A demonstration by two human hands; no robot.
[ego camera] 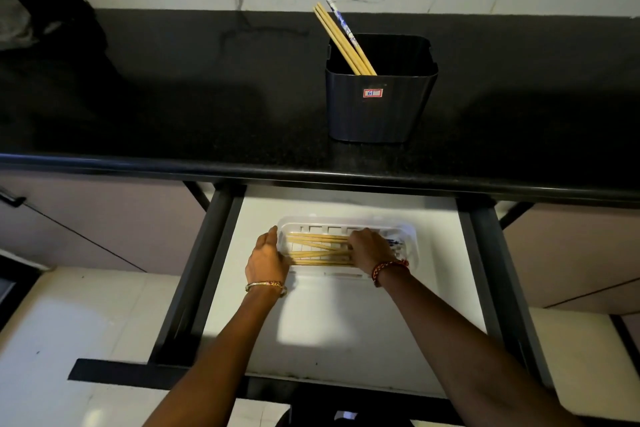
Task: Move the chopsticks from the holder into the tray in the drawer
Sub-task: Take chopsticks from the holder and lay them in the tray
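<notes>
Steadying the tray (pixel 346 222) with curled left hand (pixel 266 258) fingers, the right hand (pixel 370 250) presses chopsticks (pixel 318 250) flat.

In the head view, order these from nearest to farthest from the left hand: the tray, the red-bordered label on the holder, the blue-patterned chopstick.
1. Tray: in the drawer, touching the left hand.
2. Red-bordered label: on the holder's front, on the counter.
3. Blue-patterned chopstick: sticking up behind the holder's rim.

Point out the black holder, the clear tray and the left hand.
black holder (pixel 379 107), head view, front wall.
clear tray (pixel 405 229), head view, far right rim.
left hand (pixel 266 258), head view, back of hand.
</notes>
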